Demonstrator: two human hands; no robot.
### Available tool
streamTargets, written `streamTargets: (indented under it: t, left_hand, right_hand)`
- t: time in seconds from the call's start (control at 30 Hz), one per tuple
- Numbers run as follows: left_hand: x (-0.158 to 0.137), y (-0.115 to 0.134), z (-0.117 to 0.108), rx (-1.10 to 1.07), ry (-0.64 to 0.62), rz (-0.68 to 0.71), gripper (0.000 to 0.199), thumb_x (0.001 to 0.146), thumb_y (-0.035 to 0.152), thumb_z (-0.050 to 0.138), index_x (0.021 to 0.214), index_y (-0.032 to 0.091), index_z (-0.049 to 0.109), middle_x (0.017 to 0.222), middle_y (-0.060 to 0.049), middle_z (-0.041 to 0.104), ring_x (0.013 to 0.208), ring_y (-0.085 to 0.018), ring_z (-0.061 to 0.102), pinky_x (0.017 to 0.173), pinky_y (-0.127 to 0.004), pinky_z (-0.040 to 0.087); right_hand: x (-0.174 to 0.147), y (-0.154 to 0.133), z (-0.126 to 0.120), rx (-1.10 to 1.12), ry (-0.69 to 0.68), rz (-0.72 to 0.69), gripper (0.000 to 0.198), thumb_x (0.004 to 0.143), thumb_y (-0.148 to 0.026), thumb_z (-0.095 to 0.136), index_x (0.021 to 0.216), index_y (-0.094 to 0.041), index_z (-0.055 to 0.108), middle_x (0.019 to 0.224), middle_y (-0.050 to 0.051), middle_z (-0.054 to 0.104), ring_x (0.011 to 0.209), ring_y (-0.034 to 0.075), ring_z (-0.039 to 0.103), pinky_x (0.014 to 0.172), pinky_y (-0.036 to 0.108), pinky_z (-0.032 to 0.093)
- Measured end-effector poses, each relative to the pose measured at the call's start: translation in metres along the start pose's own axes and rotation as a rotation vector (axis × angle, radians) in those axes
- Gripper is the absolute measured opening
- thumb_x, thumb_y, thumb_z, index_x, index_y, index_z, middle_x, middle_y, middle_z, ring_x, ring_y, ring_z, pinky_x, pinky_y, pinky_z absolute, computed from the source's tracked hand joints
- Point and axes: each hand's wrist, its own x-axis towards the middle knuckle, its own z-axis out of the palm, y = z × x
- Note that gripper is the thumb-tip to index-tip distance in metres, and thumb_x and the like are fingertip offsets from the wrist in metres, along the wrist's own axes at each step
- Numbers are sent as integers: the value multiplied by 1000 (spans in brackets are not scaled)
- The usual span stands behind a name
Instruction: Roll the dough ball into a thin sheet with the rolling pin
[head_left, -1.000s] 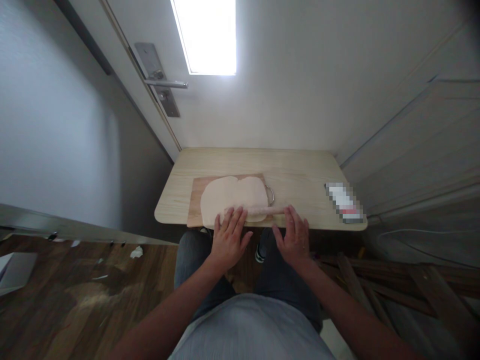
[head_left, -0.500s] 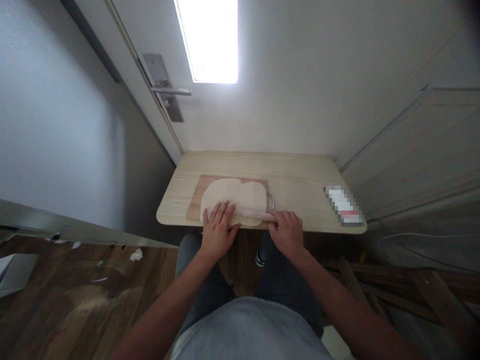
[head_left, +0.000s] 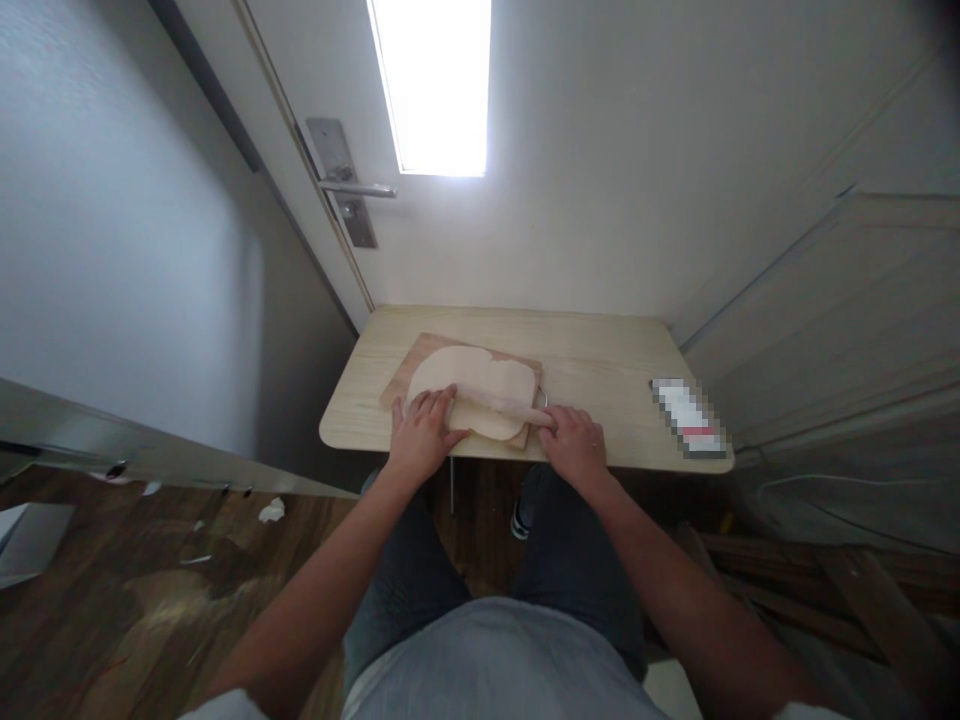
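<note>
A flat sheet of pale dough lies on a wooden cutting board near the table's front edge. Across the dough, at a slant, rests a thin wooden rolling pin. My right hand is closed around the pin's right end, just past the board's edge. My left hand lies with fingers spread over the dough's left front part, thumb toward the front edge. Its index fingertip is by the pin's left end; whether it presses on the pin is hard to tell.
The light wooden table stands against a white door with a metal handle. A pixelated flat object lies at the table's right end. Crumpled paper is on the floor at left; wooden beams are at lower right.
The board and dough have turned clockwise, the left side moving away from me. The pin now slants more, its left end farther back. My left hand has shifted left.
</note>
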Motion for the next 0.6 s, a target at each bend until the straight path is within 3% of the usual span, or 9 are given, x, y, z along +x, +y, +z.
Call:
streamTargets:
  t: [0.2,0.3,0.43,0.6]
  left_hand:
    - [16,-14,-7,-90,-54,-8,78,82,58,71,148,25,46,145,-12,59,138,-34,48,117,-60,28]
    - [32,-18,-13,-197,-55,-68,64,84,58,67,137,24,58,140,-9,64,131,-30,55,113,-49,38]
    - [65,-6,-8,-243,138,-187,43,96,47,54,127,20,64,134,-9,67,126,-26,58,110,-40,42]
    - [102,19,12,-168,109,-172,39,101,42,44,125,19,64,131,-11,66,123,-27,58,107,-41,42]
  right_hand:
    - [18,3,-1,-8,-6,8,29,90,-29,53,114,-24,68,112,8,70,103,27,58,81,36,39]
    - [30,8,-1,-2,2,-23,28,89,-31,55,114,-25,68,112,8,70,105,27,57,84,36,39]
    - [46,14,2,9,5,-76,27,88,-28,56,112,-25,69,113,8,68,107,28,55,86,36,40]
    - [52,21,6,42,18,-92,27,86,-25,58,110,-23,70,113,9,67,108,27,54,87,36,42]
